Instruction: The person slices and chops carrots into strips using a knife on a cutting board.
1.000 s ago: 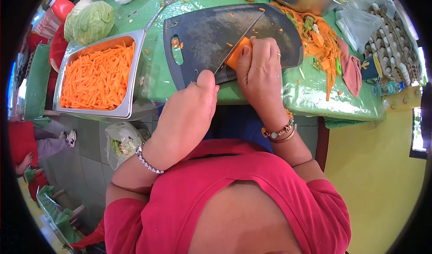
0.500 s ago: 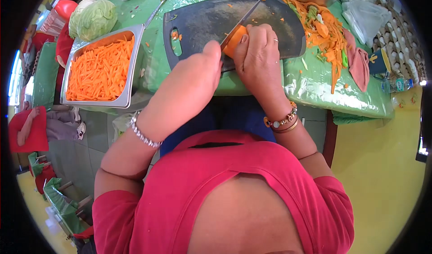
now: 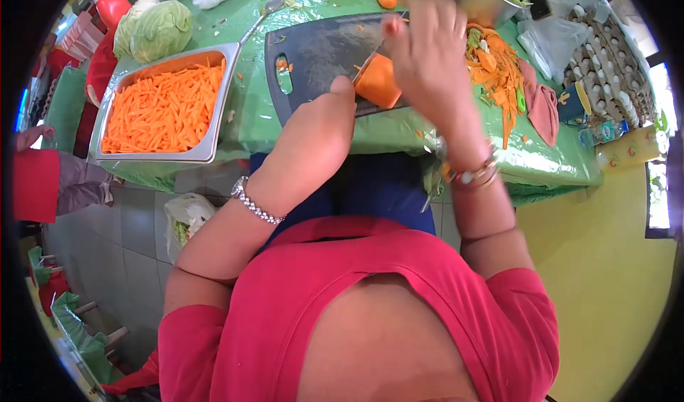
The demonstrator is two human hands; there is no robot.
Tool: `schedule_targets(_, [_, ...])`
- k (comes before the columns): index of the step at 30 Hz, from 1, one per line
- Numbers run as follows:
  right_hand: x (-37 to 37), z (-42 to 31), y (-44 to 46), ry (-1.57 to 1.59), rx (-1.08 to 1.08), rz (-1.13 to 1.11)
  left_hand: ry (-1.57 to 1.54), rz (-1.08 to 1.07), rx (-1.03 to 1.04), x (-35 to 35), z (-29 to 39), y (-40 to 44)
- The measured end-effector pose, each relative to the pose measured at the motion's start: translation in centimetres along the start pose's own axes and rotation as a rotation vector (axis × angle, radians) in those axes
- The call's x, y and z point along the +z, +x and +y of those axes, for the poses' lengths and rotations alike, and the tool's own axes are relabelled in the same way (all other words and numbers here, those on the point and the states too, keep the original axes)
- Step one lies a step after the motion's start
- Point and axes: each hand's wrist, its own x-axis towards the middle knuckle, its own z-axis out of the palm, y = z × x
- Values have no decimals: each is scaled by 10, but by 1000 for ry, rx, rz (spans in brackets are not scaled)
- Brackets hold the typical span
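In the head view, our left hand (image 3: 318,127) is curled shut around the hidden handle of the knife (image 3: 366,66), whose long axis points forward and rightward over the cutting board (image 3: 313,54). The carrot piece (image 3: 380,83) sits against the blade on the board; its long axis is unclear. Our right hand (image 3: 431,49), blurred, fingers extended, hovers just beside.

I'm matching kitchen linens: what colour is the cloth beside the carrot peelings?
The cloth is dusty pink, seen best in the head view.
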Motion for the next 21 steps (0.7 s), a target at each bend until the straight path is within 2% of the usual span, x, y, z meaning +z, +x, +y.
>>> schedule_targets(2, [-23, 2, 48, 2, -87, -42, -54, 5, -14, -1, 3, -2])
schedule_targets(4, [-23, -8, 79, 222, -165, -189, -22, -24, -58, -2, 4, 0])
schedule_targets(5, [11, 4, 64, 224, -165, -202, -32, -29, -64, 1, 1, -1])
schedule_targets(6, [64, 24, 31, 131, -272, -344, 18, -16, -13, 4, -4, -3])
schedule_targets(7, [93, 34, 14, 34, -383, -476, 75, 5, 43, 5, -8, -3])
schedule_targets(8, [94, 32, 21, 27, -407, -467, 76, 30, 39, 3, -11, 1])
schedule_targets(10, [92, 19, 15, 323, -98, -482, 23, -27, 6, 6, -15, -3])
schedule_targets(11, [107, 24, 14, 278, -192, -308, 30, -29, 3, 6, -17, -5])
schedule_targets(12, [102, 23, 19, 284, -187, -307, 7, -20, 5, 6, -17, -6])
schedule_targets(14, [66, 19, 45, 587, 15, -491, -19, -16, 5, 8, -17, -9])
schedule_targets(15, [43, 12, 53, 564, 5, -438, -30, -24, -7, 7, -16, -11])
schedule_targets(17, [4, 13, 50, 227, -169, -449, -50, -27, -24, 5, -12, -10])
schedule_targets(20, [-41, -16, 2, -106, -88, -519, -83, -95, -149, 3, -7, -7])
schedule_targets(21, [-37, -23, -18, -22, 20, -488, -76, -77, -108, 3, -8, -8])
